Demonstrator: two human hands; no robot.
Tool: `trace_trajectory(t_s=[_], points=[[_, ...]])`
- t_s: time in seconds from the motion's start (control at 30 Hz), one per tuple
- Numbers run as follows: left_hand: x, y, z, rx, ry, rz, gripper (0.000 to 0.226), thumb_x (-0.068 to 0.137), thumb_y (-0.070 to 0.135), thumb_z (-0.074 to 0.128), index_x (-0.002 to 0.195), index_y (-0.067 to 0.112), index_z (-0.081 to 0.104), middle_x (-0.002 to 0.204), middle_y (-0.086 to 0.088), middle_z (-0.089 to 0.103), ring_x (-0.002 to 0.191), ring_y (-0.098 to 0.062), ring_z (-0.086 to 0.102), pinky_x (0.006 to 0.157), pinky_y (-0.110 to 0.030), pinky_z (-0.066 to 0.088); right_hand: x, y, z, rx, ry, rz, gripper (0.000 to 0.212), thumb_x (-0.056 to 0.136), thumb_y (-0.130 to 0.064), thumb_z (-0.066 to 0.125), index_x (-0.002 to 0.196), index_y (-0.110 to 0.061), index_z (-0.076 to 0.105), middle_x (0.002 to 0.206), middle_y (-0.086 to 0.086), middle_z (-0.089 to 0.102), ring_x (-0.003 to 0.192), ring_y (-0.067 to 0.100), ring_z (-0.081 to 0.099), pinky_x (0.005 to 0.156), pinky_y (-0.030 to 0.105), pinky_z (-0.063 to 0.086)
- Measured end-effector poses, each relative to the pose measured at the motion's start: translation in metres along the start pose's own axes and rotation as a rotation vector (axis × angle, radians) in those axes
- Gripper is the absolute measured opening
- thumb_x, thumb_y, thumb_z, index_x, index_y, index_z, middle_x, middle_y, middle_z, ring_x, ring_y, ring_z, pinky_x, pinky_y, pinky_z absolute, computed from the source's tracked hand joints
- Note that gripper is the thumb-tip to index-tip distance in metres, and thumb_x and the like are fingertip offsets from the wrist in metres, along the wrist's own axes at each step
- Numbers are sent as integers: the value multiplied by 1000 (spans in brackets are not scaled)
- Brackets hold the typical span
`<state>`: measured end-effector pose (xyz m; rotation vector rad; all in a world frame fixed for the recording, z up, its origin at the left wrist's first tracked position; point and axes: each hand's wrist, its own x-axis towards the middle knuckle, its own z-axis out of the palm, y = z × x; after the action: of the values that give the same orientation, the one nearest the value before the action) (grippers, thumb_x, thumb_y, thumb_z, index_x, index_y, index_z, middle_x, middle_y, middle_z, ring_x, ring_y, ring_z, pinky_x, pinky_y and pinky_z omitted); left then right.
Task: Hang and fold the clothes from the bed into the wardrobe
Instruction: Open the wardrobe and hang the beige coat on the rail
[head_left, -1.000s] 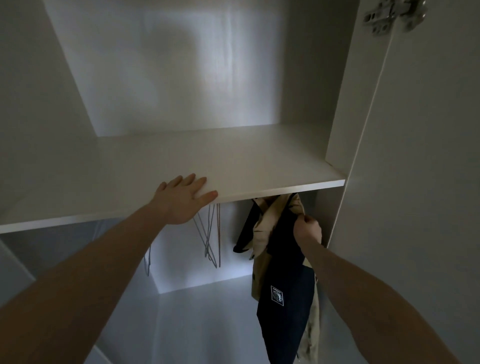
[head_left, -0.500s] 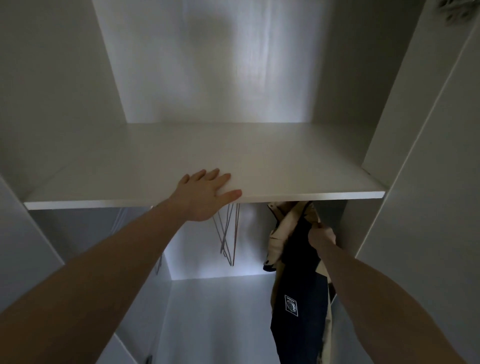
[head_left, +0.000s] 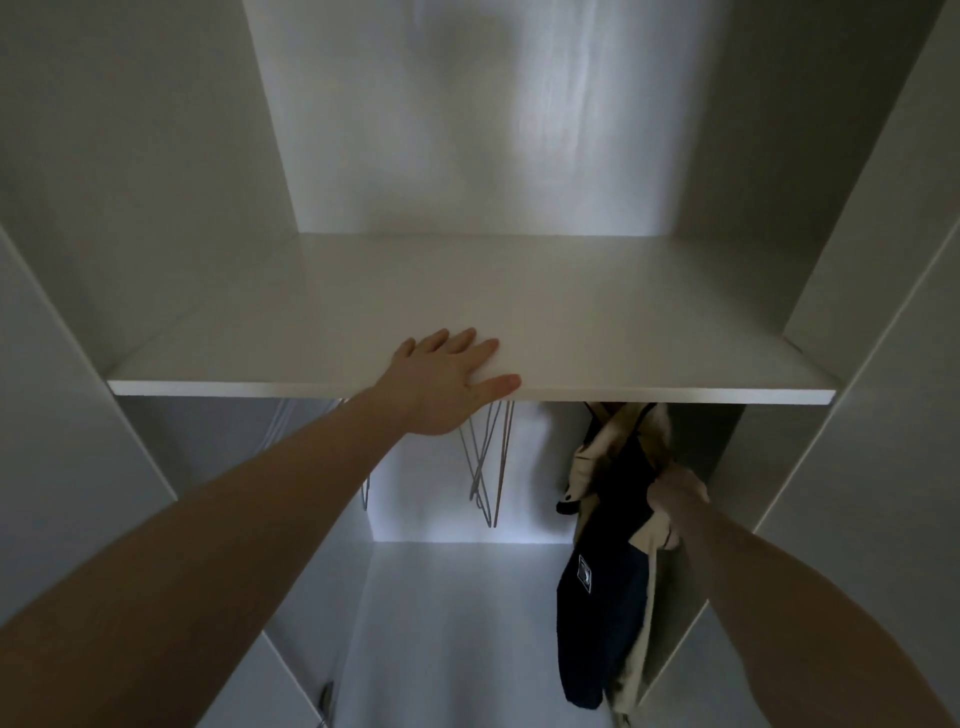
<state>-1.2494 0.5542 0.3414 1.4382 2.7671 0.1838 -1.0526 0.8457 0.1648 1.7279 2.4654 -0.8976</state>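
I look into a white wardrobe. My left hand (head_left: 447, 382) lies flat with fingers spread on the front edge of the white shelf (head_left: 623, 332). Under the shelf at the right, a dark navy garment (head_left: 602, 613) with a small white label hangs against a beige garment (head_left: 592, 452). My right hand (head_left: 675, 491) is closed on the fabric near the top of these hanging clothes. The rail and hanger hooks are hidden by the shelf.
Several bare wire hangers (head_left: 485, 462) hang under the shelf near the middle, another (head_left: 366, 491) further left. The wardrobe's side walls (head_left: 857, 218) close in left and right; an open door panel (head_left: 893, 467) stands at the right.
The view has shifted so the shelf sits more centred. My right hand has dropped slightly down the hanging clothes, still gripping them. My left hand stays on the shelf edge.
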Motion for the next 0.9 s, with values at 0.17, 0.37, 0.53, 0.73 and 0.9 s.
trace_trajectory(t_s=[0.17,0.37,0.53,0.73,0.9], points=[[1,-1,3,14,14,8,97,76,94,4,160,46,9,172,9,7,159,-24,8,125,-53,5,-21,-13,35,175,87,-9,68,92,-12,62,154,-8,35,151,21,43,134,40,49,104,49,51],[0,-1,3,10,9,7,98,75,94,3,160,46,8,173,8,6,159,-24,7,125,-53,5,-65,-60,102,264,-127,-386,37,103,-15,58,140,-10,52,136,11,56,122,24,58,103,35,50],[-1,0,1,-5,2,19,102,73,95,2,161,45,8,173,7,5,159,-25,5,125,-53,2,-76,-101,128,299,-182,-421,37,108,-24,51,140,-6,53,139,13,59,129,27,57,110,34,44],[-1,-1,0,4,-4,33,89,86,89,11,162,43,7,173,7,3,159,-25,3,125,-54,1,-67,-122,133,260,-146,-352,35,108,-23,44,124,-2,67,125,16,68,116,30,63,92,28,45],[-1,-2,1,7,3,34,87,87,89,12,162,43,8,173,6,4,159,-25,3,126,-54,2,-69,-127,135,342,-109,-310,27,107,-17,45,112,-2,66,111,16,70,94,26,65,84,30,51]])
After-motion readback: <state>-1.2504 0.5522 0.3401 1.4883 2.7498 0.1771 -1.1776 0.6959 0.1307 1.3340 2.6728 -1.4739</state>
